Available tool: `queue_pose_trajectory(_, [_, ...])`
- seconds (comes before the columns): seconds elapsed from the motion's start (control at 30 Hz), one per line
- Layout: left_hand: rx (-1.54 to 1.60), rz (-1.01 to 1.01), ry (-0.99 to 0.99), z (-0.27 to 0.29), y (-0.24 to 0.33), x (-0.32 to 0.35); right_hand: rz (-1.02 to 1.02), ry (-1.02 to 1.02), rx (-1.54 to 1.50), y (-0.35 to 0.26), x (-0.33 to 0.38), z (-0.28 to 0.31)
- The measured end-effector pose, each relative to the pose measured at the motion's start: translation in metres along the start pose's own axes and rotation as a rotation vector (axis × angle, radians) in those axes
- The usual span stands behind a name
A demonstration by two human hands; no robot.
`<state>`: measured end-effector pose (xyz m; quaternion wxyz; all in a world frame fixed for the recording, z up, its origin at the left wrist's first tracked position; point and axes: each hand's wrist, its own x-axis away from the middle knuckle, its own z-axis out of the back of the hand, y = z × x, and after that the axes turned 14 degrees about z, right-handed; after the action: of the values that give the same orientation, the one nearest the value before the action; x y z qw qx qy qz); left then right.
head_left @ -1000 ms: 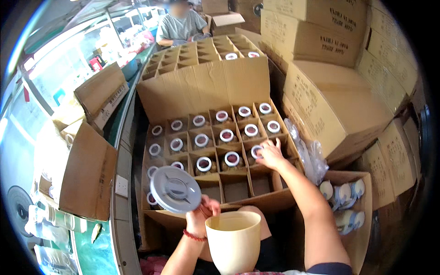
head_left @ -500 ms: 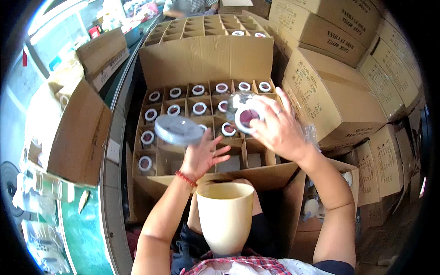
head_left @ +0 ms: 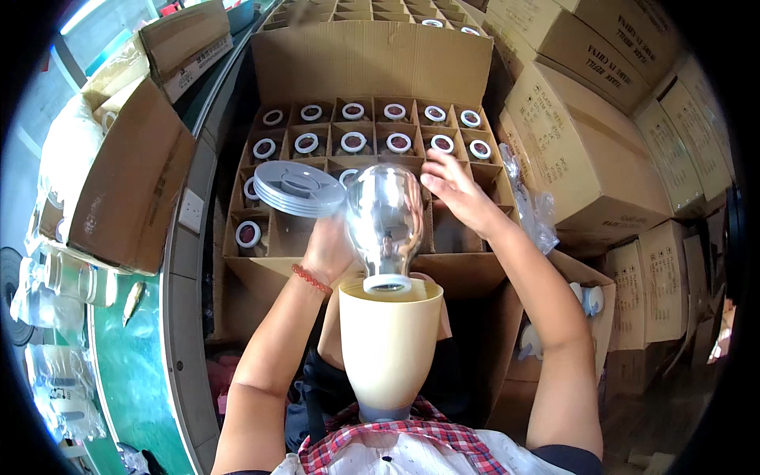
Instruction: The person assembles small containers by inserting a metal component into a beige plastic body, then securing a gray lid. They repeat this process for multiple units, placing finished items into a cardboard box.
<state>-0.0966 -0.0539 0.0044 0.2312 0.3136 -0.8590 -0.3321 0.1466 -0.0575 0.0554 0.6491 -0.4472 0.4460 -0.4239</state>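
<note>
A shiny silver glass flask liner [head_left: 385, 218] hangs neck down, its white-ringed mouth just at the opening of a cream plastic flask body [head_left: 389, 340]. That body stands upright between my legs, tapering to a grey end. My left hand [head_left: 328, 244] is against the liner's left side, its fingers hidden behind the glass; it appears to hold the liner. Off the liner's upper right, my right hand [head_left: 459, 192] is open, fingers stretched out. A stack of grey plastic discs [head_left: 299, 188] rests on the box dividers beyond my left hand.
Ahead, a divided cardboard box [head_left: 372, 67] holds several white-ringed liners [head_left: 353, 142]. Stacked cartons [head_left: 582, 150] rise on the right, above a low open box [head_left: 590, 332]. On the left, an open carton [head_left: 131, 178] sits on a green-topped bench [head_left: 131, 372].
The liner came down from over the box and turned neck down above the cream body. My right hand let go of it; my left hand moved to its side. The view tilted downward.
</note>
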Motion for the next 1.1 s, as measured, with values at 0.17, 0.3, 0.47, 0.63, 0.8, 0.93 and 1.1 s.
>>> queue_pose_trajectory(0.17, [0.115,0.048,0.039,0.004,-0.015,0.005,-0.262,-0.217,-0.312,0.023,-0.01,-0.005])
queue_pose_trajectory(0.3, [0.064,0.043,0.1,0.01,-0.023,0.014,-0.185,-0.324,-0.359,0.032,-0.004,-0.01])
queue_pose_trajectory(0.47, [0.153,0.089,0.174,0.025,-0.044,0.031,-0.215,-0.431,-0.374,0.027,0.009,-0.022])
queue_pose_trajectory(0.63, [0.268,0.008,0.291,0.032,-0.048,0.054,-0.252,-0.704,-0.098,0.008,0.017,-0.045])
queue_pose_trajectory(0.8, [0.256,-0.039,0.453,0.041,-0.039,0.076,-0.141,-0.983,0.088,-0.005,0.007,-0.053])
queue_pose_trajectory(0.93, [0.234,-0.164,0.458,0.061,-0.037,0.093,-0.058,-1.098,0.381,-0.026,-0.006,-0.064])
queue_pose_trajectory(1.1, [0.381,-0.302,0.591,0.063,-0.023,0.095,0.044,-1.147,0.66,-0.032,-0.004,-0.079])
